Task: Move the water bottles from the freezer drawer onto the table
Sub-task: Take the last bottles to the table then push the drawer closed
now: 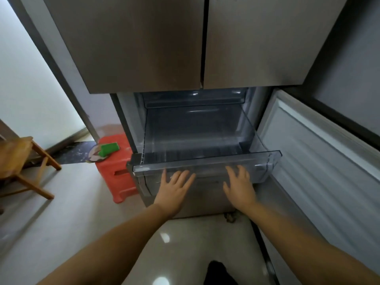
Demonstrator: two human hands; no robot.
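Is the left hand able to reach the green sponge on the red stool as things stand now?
Probably yes. The left hand rests open on the drawer front, and the green sponge lies uncovered on the red stool just to its left, with nothing between them.

Red stool (115,169) w/ green sponge (108,149)

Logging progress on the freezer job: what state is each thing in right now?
Freezer drawer: pulled out, no bottles visible inside.
Freezer door: swung open to the right.
Upper fridge doors: closed.
Left hand: open, fingers at drawer front.
Right hand: open, fingers at drawer front.
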